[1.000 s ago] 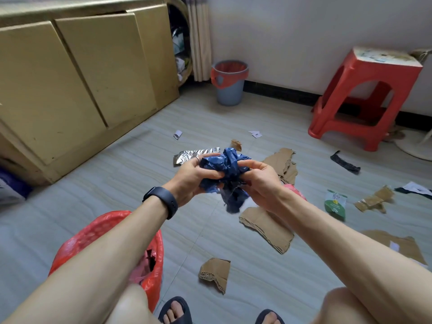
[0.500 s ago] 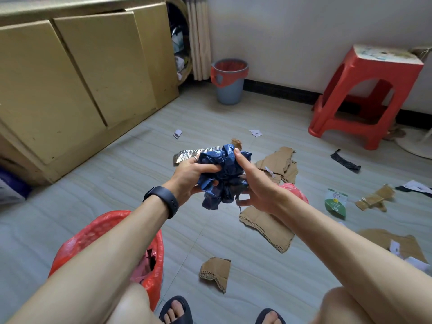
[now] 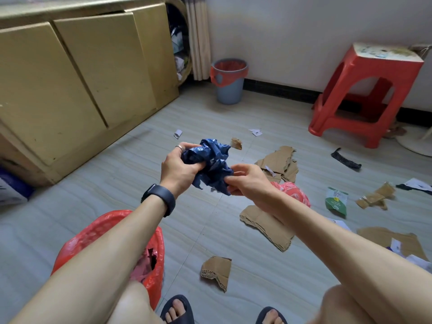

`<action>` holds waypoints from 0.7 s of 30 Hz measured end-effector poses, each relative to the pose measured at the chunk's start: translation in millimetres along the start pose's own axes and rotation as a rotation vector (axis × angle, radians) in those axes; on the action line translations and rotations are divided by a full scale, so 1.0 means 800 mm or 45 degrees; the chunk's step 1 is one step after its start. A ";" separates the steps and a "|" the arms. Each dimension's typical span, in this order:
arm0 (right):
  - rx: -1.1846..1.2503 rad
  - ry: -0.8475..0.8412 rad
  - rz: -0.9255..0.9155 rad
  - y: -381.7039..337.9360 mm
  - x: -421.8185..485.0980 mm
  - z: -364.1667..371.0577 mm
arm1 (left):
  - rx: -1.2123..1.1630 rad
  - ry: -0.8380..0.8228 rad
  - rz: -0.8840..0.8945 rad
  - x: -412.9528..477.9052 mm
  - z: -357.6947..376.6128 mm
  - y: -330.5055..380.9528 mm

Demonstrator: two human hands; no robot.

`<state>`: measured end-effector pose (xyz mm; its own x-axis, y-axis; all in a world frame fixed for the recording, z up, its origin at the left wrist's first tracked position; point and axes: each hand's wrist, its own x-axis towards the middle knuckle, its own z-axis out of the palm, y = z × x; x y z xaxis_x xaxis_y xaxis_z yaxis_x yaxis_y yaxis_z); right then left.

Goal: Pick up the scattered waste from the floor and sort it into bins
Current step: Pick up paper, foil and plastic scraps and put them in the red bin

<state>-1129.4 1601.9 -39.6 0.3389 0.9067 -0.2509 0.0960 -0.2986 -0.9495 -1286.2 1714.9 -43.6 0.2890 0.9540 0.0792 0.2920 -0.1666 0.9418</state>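
Note:
A crumpled blue plastic bag (image 3: 211,163) is held in the air in front of me. My left hand (image 3: 180,168) grips its upper left part, fingers curled round it. My right hand (image 3: 245,180) pinches its lower right corner. Below my left forearm stands a bin lined with a red bag (image 3: 105,230), holding some waste. A grey bin with a red liner (image 3: 229,81) stands by the far wall. Torn cardboard pieces (image 3: 268,226) and paper scraps lie scattered on the floor.
A yellow cabinet (image 3: 77,80) runs along the left. A red plastic stool (image 3: 371,90) stands at the back right. A red plastic bag (image 3: 295,192), a green packet (image 3: 336,201) and a black strip (image 3: 346,159) lie on the floor. My sandalled feet (image 3: 177,309) show below.
The blue bag has been scrunched tighter and shifted toward my left hand. My right hand went from a flat press against it to a pinch on its lower corner.

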 end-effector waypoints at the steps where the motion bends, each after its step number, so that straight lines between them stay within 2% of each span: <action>1: -0.016 0.053 -0.020 -0.001 0.003 -0.003 | 0.166 0.027 0.053 0.000 -0.002 0.000; 4: -0.064 0.147 -0.089 0.001 0.011 -0.008 | 0.597 -0.023 0.263 -0.003 -0.003 0.000; 7: -0.274 0.225 -0.294 0.009 0.007 -0.007 | 0.822 -0.131 0.413 -0.006 0.006 0.000; 9: -0.542 0.278 -0.500 0.017 0.006 -0.009 | 0.846 -0.274 0.386 -0.008 0.009 0.003; 11: -0.694 0.279 -0.628 0.025 0.008 -0.016 | 0.767 -0.471 0.263 -0.009 0.003 0.009; 12: -0.700 0.229 -0.621 0.028 0.008 -0.018 | 0.722 -0.561 0.189 -0.008 -0.001 0.011; 15: -0.588 -0.010 -0.406 0.035 0.008 -0.013 | 0.634 -0.708 0.067 -0.008 -0.009 0.007; 19: -0.577 0.101 -0.317 0.027 0.011 -0.007 | 0.311 -0.875 -0.129 -0.019 -0.005 0.005; 21: -0.569 0.159 -0.309 0.023 0.015 -0.004 | 0.417 -0.833 -0.070 -0.020 -0.003 0.003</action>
<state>-1120.5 1606.0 -59.4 0.3637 0.9314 0.0170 0.5665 -0.2066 -0.7977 -1292.1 1699.8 -42.2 0.7213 0.6366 -0.2730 0.5497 -0.2862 0.7848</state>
